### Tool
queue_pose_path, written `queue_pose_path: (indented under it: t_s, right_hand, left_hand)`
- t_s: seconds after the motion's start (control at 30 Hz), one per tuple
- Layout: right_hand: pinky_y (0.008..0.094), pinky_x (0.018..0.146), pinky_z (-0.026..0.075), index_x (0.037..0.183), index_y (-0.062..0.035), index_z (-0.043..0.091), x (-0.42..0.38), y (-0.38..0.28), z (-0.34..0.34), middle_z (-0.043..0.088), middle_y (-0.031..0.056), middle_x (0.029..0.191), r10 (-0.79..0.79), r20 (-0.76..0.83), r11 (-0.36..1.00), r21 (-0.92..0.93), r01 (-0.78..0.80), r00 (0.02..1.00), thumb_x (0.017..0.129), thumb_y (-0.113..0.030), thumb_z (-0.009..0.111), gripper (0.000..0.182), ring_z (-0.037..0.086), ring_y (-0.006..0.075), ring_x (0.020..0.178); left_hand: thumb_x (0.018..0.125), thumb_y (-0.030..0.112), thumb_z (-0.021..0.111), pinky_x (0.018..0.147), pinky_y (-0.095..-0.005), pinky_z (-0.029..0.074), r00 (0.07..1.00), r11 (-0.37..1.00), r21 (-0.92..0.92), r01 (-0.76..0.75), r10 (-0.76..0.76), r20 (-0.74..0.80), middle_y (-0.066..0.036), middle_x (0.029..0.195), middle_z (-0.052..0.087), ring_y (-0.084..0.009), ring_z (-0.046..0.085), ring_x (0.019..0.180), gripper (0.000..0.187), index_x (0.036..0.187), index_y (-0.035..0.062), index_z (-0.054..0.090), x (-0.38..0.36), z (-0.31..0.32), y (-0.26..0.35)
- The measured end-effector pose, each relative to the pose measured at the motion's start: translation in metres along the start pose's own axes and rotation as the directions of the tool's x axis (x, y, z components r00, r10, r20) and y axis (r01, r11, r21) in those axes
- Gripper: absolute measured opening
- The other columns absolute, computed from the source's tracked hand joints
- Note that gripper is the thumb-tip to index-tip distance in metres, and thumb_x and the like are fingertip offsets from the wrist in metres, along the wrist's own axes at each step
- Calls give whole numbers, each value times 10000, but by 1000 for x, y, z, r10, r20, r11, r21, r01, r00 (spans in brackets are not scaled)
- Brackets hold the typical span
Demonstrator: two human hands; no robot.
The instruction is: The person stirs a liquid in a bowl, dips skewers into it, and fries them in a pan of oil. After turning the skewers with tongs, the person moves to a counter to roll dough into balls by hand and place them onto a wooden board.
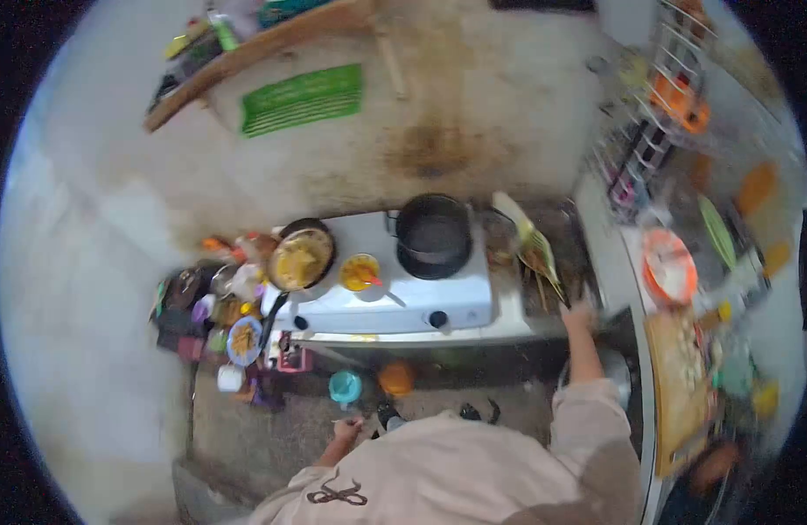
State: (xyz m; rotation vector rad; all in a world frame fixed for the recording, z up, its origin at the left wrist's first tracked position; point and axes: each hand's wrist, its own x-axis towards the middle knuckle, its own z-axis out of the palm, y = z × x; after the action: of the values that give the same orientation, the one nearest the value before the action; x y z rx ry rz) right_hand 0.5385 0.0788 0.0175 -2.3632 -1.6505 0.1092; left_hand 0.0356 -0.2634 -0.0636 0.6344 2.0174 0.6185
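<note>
My right hand [579, 317] reaches over the right end of the counter, its fingers closed at the dark narrow end of a long yellow-green object [534, 248]. Blur hides what kind of thing this is. It slants across a dark recess [583, 254] beside the stove. My left hand [349, 428] is low near my body with curled fingers; something thin and pale shows at the fingertips, too small to name. A turquoise cup [345, 387] stands just beyond that hand. On the white stove [386, 308] are a frying pan [300, 260] with yellow food and a black pot [433, 234].
Between the pans sits a bowl of yellow food [359, 272] with a red-handled spoon. Left of the stove are crowded jars and a blue plate [244, 341]. At right lie a cutting board [674, 394] with pale pieces and an orange basin [669, 268]. An orange container [396, 379] stands below.
</note>
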Motion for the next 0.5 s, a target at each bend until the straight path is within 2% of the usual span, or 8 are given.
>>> queue_pose_path:
  t_s: [0.03, 0.07, 0.1, 0.13, 0.2, 0.27, 0.3, 0.5]
  right_hand:
    - [364, 814, 356, 1068, -27, 442, -6, -18, -31, 469, 172, 1019, 150, 210, 988, -73, -137, 966, 612, -453, 582, 640, 432, 296, 977]
    - [351, 790, 378, 1017, 0, 468, 0, -12, -8, 492, 184, 987, 155, 118, 968, -218, -126, 981, 589, -488, 589, 660, 471, 287, 936]
    - [353, 768, 394, 981, 5, 479, 11, 9, 18, 500, 180, 985, 16, 94, 995, -97, -7, 995, 565, -508, 601, 671, 480, 286, 927]
    - [367, 749, 406, 987, 10, 459, -1, -22, -38, 513, 177, 963, 168, 310, 983, -118, -137, 936, 578, -459, 626, 644, 484, 304, 916]
    - [374, 745, 408, 999, 34, 437, 7, -8, -13, 505, 173, 982, 78, 273, 986, -166, -33, 959, 627, -396, 621, 597, 491, 317, 900]
    - [376, 747, 409, 1010, 51, 423, 18, -1, 5, 487, 181, 1008, 104, 289, 994, -64, -89, 952, 669, -350, 596, 554, 487, 322, 903]
    - [377, 748, 409, 1015, 59, 416, 21, 2, 14, 477, 185, 1021, 128, 296, 991, -15, -130, 947, 691, -328, 583, 532, 486, 324, 905]
    - [366, 822, 355, 1137, 61, 313, 12, 32, 23, 399, 222, 1105, 135, 147, 979, 131, -154, 980, 735, -306, 529, 585, 394, 326, 1024]
  left_hand:
    - [709, 229, 568, 538, -255, 425, 1000, 985, 168, 31, -30, -8, -49, 669, 572, -120, 532, 567, 227, 790, 17, 589, -5, 3, 12]
    - [722, 265, 544, 561, -257, 429, 997, 985, 158, -64, 57, 47, -45, 692, 580, -117, 539, 577, 263, 815, 23, 588, -2, 6, 14]
    - [734, 302, 520, 583, -259, 434, 984, 976, 147, -159, 144, 103, -41, 715, 588, -114, 545, 588, 299, 840, 29, 587, 1, 10, 15]
    - [751, 311, 497, 589, -261, 437, 988, 991, 30, -134, 131, 87, -48, 722, 588, -120, 548, 604, 311, 840, 25, 583, -2, 14, 26]
    - [778, 322, 457, 594, -265, 441, 992, 978, -194, -76, 95, 88, -63, 740, 586, -132, 552, 631, 332, 843, 18, 573, -4, 19, 35]
    - [797, 327, 426, 594, -268, 443, 989, 922, -388, 4, 53, 137, -76, 759, 585, -141, 555, 651, 347, 849, 12, 564, 5, 19, 33]
    - [809, 334, 399, 587, -277, 447, 994, 972, -236, -17, 43, 104, -92, 767, 580, -151, 555, 665, 366, 855, 5, 553, -24, 11, 65]
    - [803, 259, 415, 552, -270, 445, 994, 997, -38, 73, -70, 79, -71, 763, 583, -153, 552, 632, 282, 874, 29, 563, 6, 1, -1]
